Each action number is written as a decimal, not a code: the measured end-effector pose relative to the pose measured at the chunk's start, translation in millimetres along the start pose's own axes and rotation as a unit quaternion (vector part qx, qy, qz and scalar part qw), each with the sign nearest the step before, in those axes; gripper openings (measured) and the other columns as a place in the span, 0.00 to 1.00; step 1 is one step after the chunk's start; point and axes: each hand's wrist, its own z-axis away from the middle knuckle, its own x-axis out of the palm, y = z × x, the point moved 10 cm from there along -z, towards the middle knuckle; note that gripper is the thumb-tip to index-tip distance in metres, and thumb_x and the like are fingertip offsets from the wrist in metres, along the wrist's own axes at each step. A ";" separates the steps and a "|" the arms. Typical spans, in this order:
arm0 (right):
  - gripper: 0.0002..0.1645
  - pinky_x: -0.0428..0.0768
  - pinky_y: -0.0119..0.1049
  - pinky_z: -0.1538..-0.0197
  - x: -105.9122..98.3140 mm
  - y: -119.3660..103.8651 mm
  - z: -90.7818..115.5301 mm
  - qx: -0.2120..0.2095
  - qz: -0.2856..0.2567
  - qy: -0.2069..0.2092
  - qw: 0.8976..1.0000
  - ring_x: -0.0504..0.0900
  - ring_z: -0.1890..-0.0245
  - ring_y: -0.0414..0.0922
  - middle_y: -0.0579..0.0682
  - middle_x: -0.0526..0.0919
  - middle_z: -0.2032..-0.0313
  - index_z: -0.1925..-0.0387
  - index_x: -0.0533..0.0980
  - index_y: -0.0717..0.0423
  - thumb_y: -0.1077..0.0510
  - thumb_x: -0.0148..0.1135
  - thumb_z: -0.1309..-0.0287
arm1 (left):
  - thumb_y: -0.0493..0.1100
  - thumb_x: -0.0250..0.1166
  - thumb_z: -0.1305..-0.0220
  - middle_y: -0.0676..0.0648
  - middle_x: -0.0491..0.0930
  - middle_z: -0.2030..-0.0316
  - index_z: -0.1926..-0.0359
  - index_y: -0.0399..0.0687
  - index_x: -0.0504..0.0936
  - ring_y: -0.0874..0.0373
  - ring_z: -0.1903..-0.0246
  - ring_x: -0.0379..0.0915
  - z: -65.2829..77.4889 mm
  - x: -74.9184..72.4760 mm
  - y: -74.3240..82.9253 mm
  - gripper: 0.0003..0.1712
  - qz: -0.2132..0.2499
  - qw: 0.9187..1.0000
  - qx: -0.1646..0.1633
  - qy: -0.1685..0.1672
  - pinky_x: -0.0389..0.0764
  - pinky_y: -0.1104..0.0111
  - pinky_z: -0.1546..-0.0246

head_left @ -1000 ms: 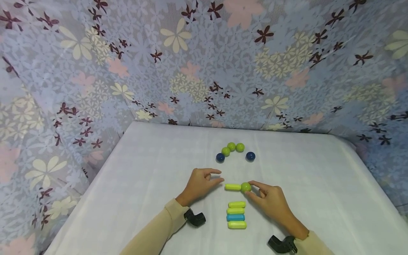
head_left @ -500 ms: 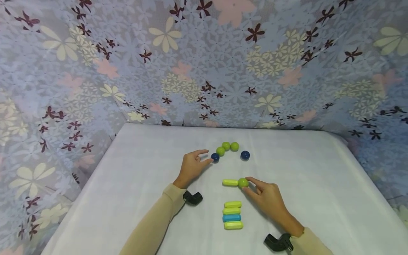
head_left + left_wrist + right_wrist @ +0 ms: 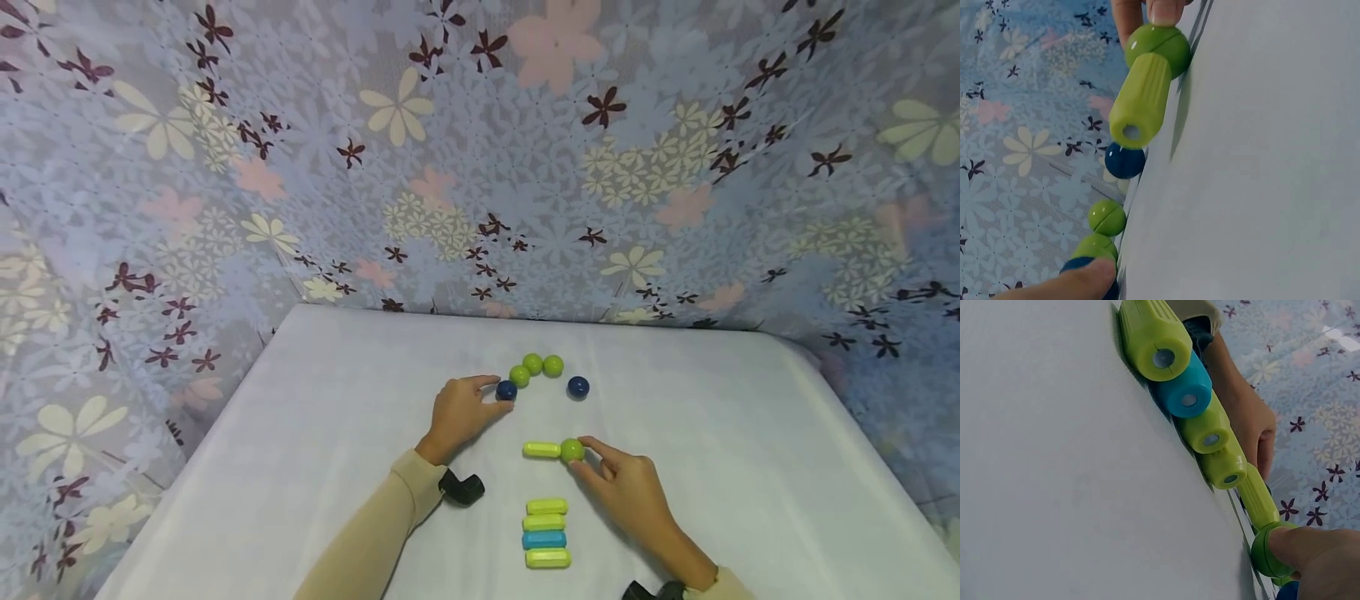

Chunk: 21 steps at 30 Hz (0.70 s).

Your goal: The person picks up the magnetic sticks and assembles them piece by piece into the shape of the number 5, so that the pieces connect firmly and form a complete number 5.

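Note:
My left hand (image 3: 461, 415) has its thumb and index finger around a dark blue ball (image 3: 506, 389), and in the left wrist view the thumb (image 3: 1099, 275) lies against it. With thumb and fingertips, my right hand (image 3: 630, 483) pinches a green ball (image 3: 572, 451). A yellow-green magnetic stick (image 3: 540, 450) is joined to that ball's left side and points left. Its free end shows a silvery round disc in the left wrist view. The left index finger's contact with the blue ball is hidden in that view.
Several green balls (image 3: 532, 363) curve away behind the held blue ball. A second dark blue ball (image 3: 577, 387) lies to their right. Nearer the front, yellow-green sticks (image 3: 546, 522) and one blue stick (image 3: 544, 540) lie side by side on the white-covered table (image 3: 360, 375). Floral cloth (image 3: 450, 167) hangs behind.
My left hand has moved from beside the stick's free end, away from me, to the dark blue ball and closed its fingers on it. The right hand keeps its pinch on the green ball.

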 end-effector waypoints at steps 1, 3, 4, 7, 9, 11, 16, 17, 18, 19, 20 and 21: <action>0.21 0.57 0.27 0.84 -0.8 0.0 0.7 -0.002 0.001 0.001 1.000 0.53 0.88 0.27 0.28 0.56 0.90 0.49 0.86 0.58 0.55 0.78 0.44 | 0.58 0.78 0.45 0.58 0.65 0.88 0.47 0.50 0.89 0.66 0.85 0.59 0.9 -0.4 2.7 0.28 -0.003 1.000 0.004 0.006 0.63 0.71 0.84; 0.21 0.56 0.27 0.84 -2.6 -0.4 0.6 -0.006 0.002 0.004 1.000 0.52 0.88 0.27 0.28 0.56 0.90 0.50 0.86 0.58 0.55 0.78 0.45 | 0.57 0.78 0.45 0.58 0.65 0.88 0.49 0.49 0.90 0.66 0.86 0.59 1.8 -1.8 6.5 0.26 0.000 1.000 0.009 0.013 0.61 0.71 0.85; 0.21 0.56 0.27 0.84 -3.4 -0.6 0.3 -0.008 0.003 0.006 1.000 0.52 0.88 0.27 0.28 0.56 0.90 0.50 0.86 0.57 0.55 0.78 0.45 | 0.57 0.78 0.44 0.58 0.65 0.88 0.49 0.49 0.90 0.67 0.86 0.59 2.1 -2.3 7.5 0.26 0.000 1.000 0.009 0.014 0.61 0.71 0.85; 0.21 0.56 0.28 0.84 -4.8 -1.8 -0.5 -0.010 0.002 0.006 1.000 0.52 0.88 0.27 0.29 0.56 0.90 0.49 0.86 0.57 0.55 0.78 0.44 | 0.57 0.77 0.43 0.58 0.65 0.88 0.50 0.48 0.90 0.67 0.86 0.59 4.4 -2.8 8.2 0.25 0.006 1.000 0.012 0.007 0.61 0.72 0.84; 0.22 0.56 0.28 0.84 -4.5 -1.8 -0.8 -0.007 0.001 0.003 1.000 0.52 0.88 0.27 0.29 0.56 0.90 0.49 0.86 0.57 0.54 0.78 0.44 | 0.57 0.77 0.42 0.59 0.64 0.88 0.49 0.48 0.89 0.68 0.85 0.58 7.2 -3.0 7.9 0.25 0.010 1.000 0.021 0.000 0.61 0.72 0.83; 0.22 0.57 0.28 0.84 -3.3 -1.3 -0.6 -0.002 -0.003 -0.002 1.000 0.52 0.88 0.27 0.29 0.56 0.90 0.48 0.86 0.57 0.54 0.78 0.44 | 0.56 0.77 0.42 0.60 0.62 0.88 0.49 0.47 0.89 0.68 0.85 0.56 11.5 -4.1 7.4 0.25 0.020 0.999 0.034 -0.007 0.61 0.72 0.82; 0.22 0.57 0.28 0.83 0.0 1.2 0.9 0.012 -0.005 -0.011 1.000 0.53 0.88 0.28 0.30 0.56 0.90 0.48 0.86 0.56 0.53 0.78 0.43 | 0.55 0.77 0.42 0.61 0.59 0.88 0.49 0.46 0.89 0.69 0.85 0.54 24.6 -9.8 8.9 0.24 0.037 0.996 0.074 -0.013 0.62 0.73 0.79; 0.22 0.57 0.28 0.83 0.2 1.4 0.8 0.014 -0.004 -0.011 1.000 0.53 0.88 0.28 0.30 0.56 0.90 0.48 0.86 0.56 0.53 0.78 0.43 | 0.55 0.77 0.42 0.62 0.59 0.88 0.49 0.46 0.89 0.70 0.85 0.54 26.7 -11.1 9.5 0.25 0.034 0.996 0.080 -0.013 0.63 0.73 0.78; 0.22 0.57 0.28 0.83 0.5 1.8 0.8 0.015 -0.004 -0.012 1.000 0.53 0.88 0.28 0.30 0.56 0.90 0.48 0.86 0.56 0.53 0.78 0.43 | 0.55 0.77 0.42 0.62 0.59 0.88 0.49 0.45 0.89 0.70 0.84 0.54 28.8 -12.0 9.7 0.25 0.034 0.996 0.083 -0.015 0.63 0.74 0.78; 0.23 0.56 0.28 0.83 0.6 2.0 0.9 0.016 -0.004 -0.013 1.000 0.53 0.88 0.28 0.31 0.57 0.90 0.48 0.85 0.57 0.53 0.78 0.43 | 0.55 0.77 0.42 0.63 0.59 0.88 0.49 0.45 0.89 0.71 0.84 0.54 30.7 -12.4 9.6 0.25 0.033 0.996 0.084 -0.018 0.62 0.74 0.79; 0.23 0.56 0.28 0.83 1.0 2.6 1.1 0.018 -0.005 -0.015 1.000 0.53 0.88 0.28 0.31 0.57 0.90 0.47 0.85 0.57 0.53 0.77 0.43 | 0.55 0.78 0.42 0.63 0.59 0.88 0.49 0.45 0.89 0.71 0.84 0.54 32.7 -12.7 10.0 0.25 0.031 0.996 0.086 -0.020 0.61 0.74 0.79; 0.22 0.56 0.28 0.83 1.0 3.1 1.3 0.019 -0.006 -0.017 1.000 0.53 0.88 0.29 0.31 0.57 0.90 0.47 0.85 0.57 0.53 0.77 0.43 | 0.54 0.78 0.42 0.63 0.58 0.88 0.49 0.45 0.90 0.71 0.85 0.53 34.9 -12.8 10.5 0.25 0.032 0.996 0.086 -0.024 0.60 0.74 0.80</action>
